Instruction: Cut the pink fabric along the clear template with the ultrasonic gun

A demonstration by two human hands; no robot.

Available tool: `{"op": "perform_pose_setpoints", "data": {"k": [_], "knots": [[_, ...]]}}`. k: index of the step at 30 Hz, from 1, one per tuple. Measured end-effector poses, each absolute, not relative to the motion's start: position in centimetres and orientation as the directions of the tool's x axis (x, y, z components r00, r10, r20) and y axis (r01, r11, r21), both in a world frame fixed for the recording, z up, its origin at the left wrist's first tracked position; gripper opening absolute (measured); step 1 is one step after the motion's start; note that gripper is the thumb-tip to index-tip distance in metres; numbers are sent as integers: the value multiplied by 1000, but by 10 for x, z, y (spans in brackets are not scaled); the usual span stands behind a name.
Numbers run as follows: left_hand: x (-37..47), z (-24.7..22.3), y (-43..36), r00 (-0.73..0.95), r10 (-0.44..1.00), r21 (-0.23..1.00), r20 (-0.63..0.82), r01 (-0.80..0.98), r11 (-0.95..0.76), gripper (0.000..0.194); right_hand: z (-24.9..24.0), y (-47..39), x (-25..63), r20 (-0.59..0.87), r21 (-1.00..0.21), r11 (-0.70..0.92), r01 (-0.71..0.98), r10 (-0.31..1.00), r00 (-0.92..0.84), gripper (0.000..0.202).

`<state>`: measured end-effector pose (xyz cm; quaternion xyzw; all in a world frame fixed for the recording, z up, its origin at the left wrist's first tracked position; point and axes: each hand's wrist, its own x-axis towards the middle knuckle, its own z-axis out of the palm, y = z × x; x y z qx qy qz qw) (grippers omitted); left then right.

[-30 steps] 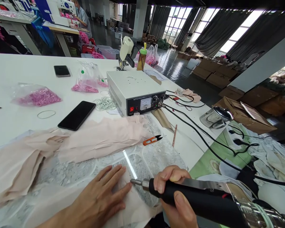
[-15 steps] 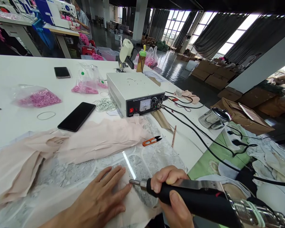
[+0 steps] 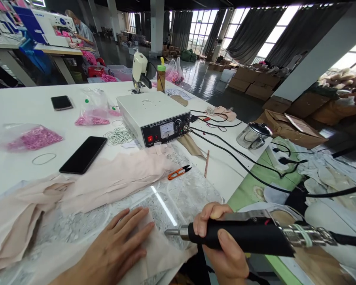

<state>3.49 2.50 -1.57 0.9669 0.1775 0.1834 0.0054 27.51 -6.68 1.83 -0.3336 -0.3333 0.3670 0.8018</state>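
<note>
My left hand (image 3: 115, 245) lies flat with fingers spread on a thin pale pink fabric piece (image 3: 157, 253), which rests on a grey marbled sheet (image 3: 195, 190). Wrapped round the black handle of a welding tool (image 3: 243, 233) is my right hand (image 3: 219, 241). The tool's metal tip points left, just right of the fabric and my left fingertips. More pink fabric (image 3: 118, 170) is spread beyond my left hand. Orange thread snips (image 3: 179, 172) lie on the sheet. Behind stands a white control box (image 3: 154, 114) with a dial and red switch.
A large phone (image 3: 83, 154), a smaller phone (image 3: 61, 103) and bags of pink rings (image 3: 32, 137) are at left. Black cables (image 3: 240, 162) run right, past a metal-lidded jug (image 3: 253, 135). A person (image 3: 84, 31) sits at a sewing machine (image 3: 50, 27) far left.
The tool has swung more level, and its tip has moved off the fabric edge, away from my left fingers. The whole view has shifted, with the table items now further left.
</note>
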Motion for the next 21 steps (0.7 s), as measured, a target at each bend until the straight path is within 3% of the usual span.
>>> {"op": "perform_pose_setpoints", "data": {"k": [4,12,21], "knots": [[41,-5,20,862,299,113,408,278,-954,33,12,-65,274,280,-738,514,-438,823,495,15],[49,-2,21,871,342,178,353,296,-938,33,6,-63,274,274,-711,509,-486,836,475,18],[48,-5,19,884,340,138,322,311,-940,36,-7,-62,272,314,-647,557,-521,817,484,18]]}}
